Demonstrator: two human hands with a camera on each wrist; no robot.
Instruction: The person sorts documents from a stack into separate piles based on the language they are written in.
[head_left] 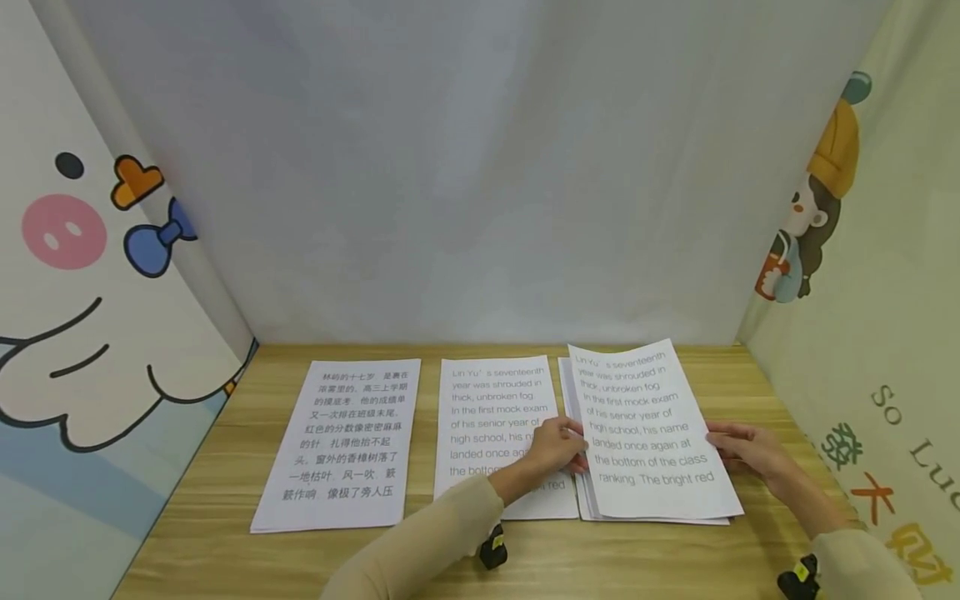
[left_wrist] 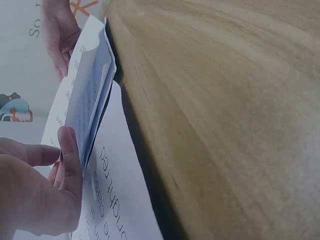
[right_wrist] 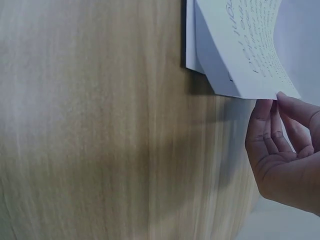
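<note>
A printed sheet of paper with large English text is raised, slightly tilted, over a stack of paper at the right of the table. My left hand pinches its left edge; in the left wrist view the thumb lies along the near side of the paper. On the opposite edge my right hand grips the sheet between thumb and fingers, and in the right wrist view the paper bows upward from that hold. Under my left forearm lies a second English-text page, partly covered by the hand and sleeve.
A page with Chinese text lies flat at the left of the wooden table. A pale curtain closes off the back. Cartoon-printed panels stand at the left and right sides.
</note>
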